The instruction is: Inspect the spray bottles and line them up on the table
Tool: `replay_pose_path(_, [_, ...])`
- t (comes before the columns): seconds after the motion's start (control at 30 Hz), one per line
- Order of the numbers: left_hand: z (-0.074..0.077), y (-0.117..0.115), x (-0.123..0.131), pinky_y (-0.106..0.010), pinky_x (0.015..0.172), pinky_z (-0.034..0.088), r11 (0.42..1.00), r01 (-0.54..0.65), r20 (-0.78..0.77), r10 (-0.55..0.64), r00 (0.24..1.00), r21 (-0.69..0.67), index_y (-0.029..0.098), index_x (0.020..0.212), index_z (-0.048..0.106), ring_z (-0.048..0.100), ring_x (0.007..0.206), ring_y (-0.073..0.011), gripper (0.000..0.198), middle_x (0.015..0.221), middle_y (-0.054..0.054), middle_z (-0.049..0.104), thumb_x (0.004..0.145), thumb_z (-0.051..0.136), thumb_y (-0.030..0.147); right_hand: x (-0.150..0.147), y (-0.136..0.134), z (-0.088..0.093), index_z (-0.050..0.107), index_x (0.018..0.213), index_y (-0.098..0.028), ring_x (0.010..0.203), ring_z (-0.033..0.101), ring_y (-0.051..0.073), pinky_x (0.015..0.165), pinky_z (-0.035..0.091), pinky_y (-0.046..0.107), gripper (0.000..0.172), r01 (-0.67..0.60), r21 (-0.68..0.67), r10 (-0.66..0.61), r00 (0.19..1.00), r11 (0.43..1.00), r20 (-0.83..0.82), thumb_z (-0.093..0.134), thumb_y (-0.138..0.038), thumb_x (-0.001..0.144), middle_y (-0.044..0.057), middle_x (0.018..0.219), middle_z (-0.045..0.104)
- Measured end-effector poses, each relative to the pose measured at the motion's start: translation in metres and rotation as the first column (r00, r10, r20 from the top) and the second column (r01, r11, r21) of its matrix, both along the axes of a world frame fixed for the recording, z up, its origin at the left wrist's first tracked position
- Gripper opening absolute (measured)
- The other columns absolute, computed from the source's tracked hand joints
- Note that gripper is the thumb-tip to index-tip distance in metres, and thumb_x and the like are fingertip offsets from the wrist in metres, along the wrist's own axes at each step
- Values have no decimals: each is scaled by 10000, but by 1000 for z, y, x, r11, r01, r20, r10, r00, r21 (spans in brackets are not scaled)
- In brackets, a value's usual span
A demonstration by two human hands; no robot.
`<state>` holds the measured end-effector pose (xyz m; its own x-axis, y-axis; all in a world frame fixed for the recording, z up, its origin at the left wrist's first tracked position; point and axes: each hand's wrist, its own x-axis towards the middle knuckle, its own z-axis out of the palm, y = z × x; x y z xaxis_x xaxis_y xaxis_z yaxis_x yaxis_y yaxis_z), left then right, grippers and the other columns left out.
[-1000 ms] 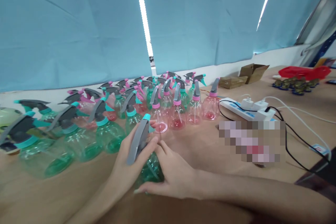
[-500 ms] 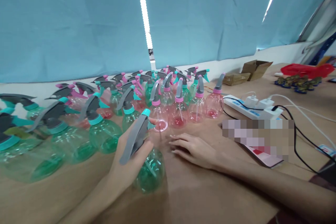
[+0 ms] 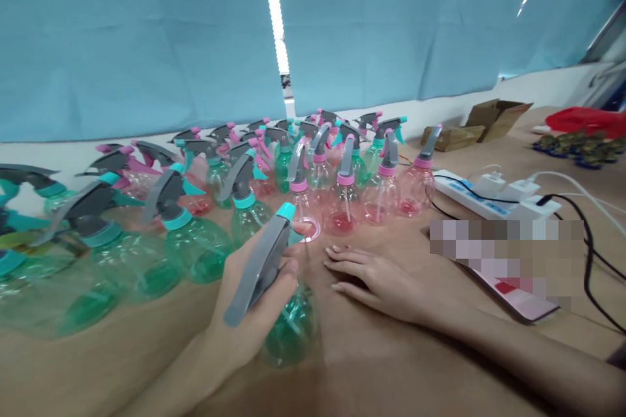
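My left hand [image 3: 254, 293] is wrapped round the neck of a green spray bottle [image 3: 292, 332] with a grey and turquoise trigger head, which stands upright at the front of the group. My right hand [image 3: 372, 280] lies palm down on the brown table [image 3: 362, 365], fingers stretched out, holding nothing. Just beyond it stand clear pink spray bottles [image 3: 345, 212] with pink collars and grey heads. On the left are several green spray bottles [image 3: 198, 247] with turquoise collars. More pink and green ones crowd behind them.
To the right lies a phone [image 3: 528, 303], partly blurred out. Behind it is a white power strip [image 3: 469, 199] with plugs and trailing cables. Farther back are an open cardboard box [image 3: 496, 120], a red plastic bag [image 3: 587, 118] and a cluster of small dark-gold objects [image 3: 580, 146]. A blue curtain [image 3: 171, 45] hangs behind.
The view has shifted slightly, so most things on the table sit farther right. My left hand still grips the green spray bottle; my right hand still rests on the table.
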<state>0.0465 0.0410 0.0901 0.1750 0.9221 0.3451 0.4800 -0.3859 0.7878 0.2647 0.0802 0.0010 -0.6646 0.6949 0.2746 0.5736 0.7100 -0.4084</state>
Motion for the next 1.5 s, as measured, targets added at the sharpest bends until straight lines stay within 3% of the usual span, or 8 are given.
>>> replay_pose_path(0.17, [3, -3, -1, -299, 551, 512, 999, 37, -19, -37, 999, 15, 252, 1040, 601, 561, 537, -154, 253, 699, 24, 619, 806, 523, 308, 3, -3, 2, 455, 1422, -181, 1386, 373, 252, 1141, 313, 473, 579, -2, -67, 4, 999, 998, 33, 482, -509, 946, 106, 1489, 428])
replay_pose_path(0.37, [9, -7, -4, -303, 482, 449, 997, 77, -39, -78, 996, -29, 278, 1044, 636, 471, 445, -150, 269, 565, 44, 532, 804, 520, 310, 4, -4, 6, 445, 1429, -183, 1397, 348, 266, 1152, 281, 495, 585, -12, -136, 16, 999, 991, 29, 466, -519, 950, 115, 1499, 403])
replay_pose_path(0.67, [10, -7, 0, -268, 432, 293, 998, 48, 12, -48, 999, -29, 249, 844, 598, 313, 420, -108, 137, 506, 68, 392, 780, 492, 310, 5, -5, 0, 416, 1446, -220, 1409, 327, 261, 1155, 270, 500, 584, -2, -132, 3, 1000, 991, 9, 451, -531, 953, 95, 1516, 381])
replay_pose_path(0.83, [10, -6, 0, -280, 484, 348, 999, 42, 16, -42, 999, -16, 256, 803, 587, 416, 467, -134, 110, 540, 49, 478, 766, 492, 297, 5, -5, 2, 414, 1447, -196, 1417, 305, 263, 1161, 257, 500, 594, -1, -140, 5, 999, 990, 31, 434, -534, 958, 103, 1523, 364])
replay_pose_path(1.0, [13, -5, -3, -283, 449, 344, 995, 89, 10, -89, 996, -49, 255, 773, 532, 396, 418, -131, 71, 528, 55, 440, 744, 481, 293, 6, -6, -1, 410, 1451, -225, 1409, 321, 269, 1160, 262, 500, 578, 4, -120, -1, 1000, 993, 23, 462, -514, 954, 92, 1520, 375])
replay_pose_path(1.13, [9, -2, -6, -294, 478, 413, 996, 81, -36, -83, 996, -42, 259, 864, 575, 480, 454, -150, 132, 572, 47, 527, 756, 503, 282, 5, -7, -5, 395, 1460, -222, 1408, 320, 285, 1147, 287, 515, 633, 15, -87, -13, 1000, 996, 27, 516, -531, 922, 104, 1519, 373])
replay_pose_path(1.23, [5, -1, -5, -290, 559, 498, 999, 32, -24, -32, 999, -1, 244, 932, 591, 593, 574, -157, 183, 742, 22, 637, 764, 517, 253, 4, -8, -7, 385, 1466, -217, 1410, 317, 285, 1145, 292, 517, 642, 14, -64, -13, 1000, 998, 22, 522, -526, 920, 105, 1518, 374])
replay_pose_path(1.5, [3, -3, -2, -283, 677, 563, 996, 11, -45, -7, 999, 84, 240, 1075, 612, 665, 743, -171, 275, 860, 3, 672, 818, 512, 239, 6, -8, -8, 360, 1476, -211, 1421, 291, 272, 1153, 277, 508, 639, 8, -72, -4, 999, 997, 50, 486, -531, 937, 96, 1536, 332])
